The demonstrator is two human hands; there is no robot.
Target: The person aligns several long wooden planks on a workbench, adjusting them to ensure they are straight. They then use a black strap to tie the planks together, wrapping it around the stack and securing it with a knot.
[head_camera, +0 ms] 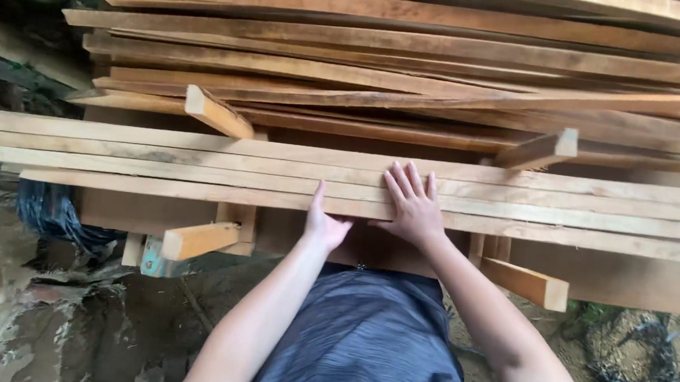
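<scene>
Two bare arms are seen, with no sleeves down to the wrists. No rings, watch or gloves can be made out on the left hand (323,228) or the right hand (413,210). A dark blue-grey garment with faint stripes is worn below, perhaps a shirt or an apron.
</scene>
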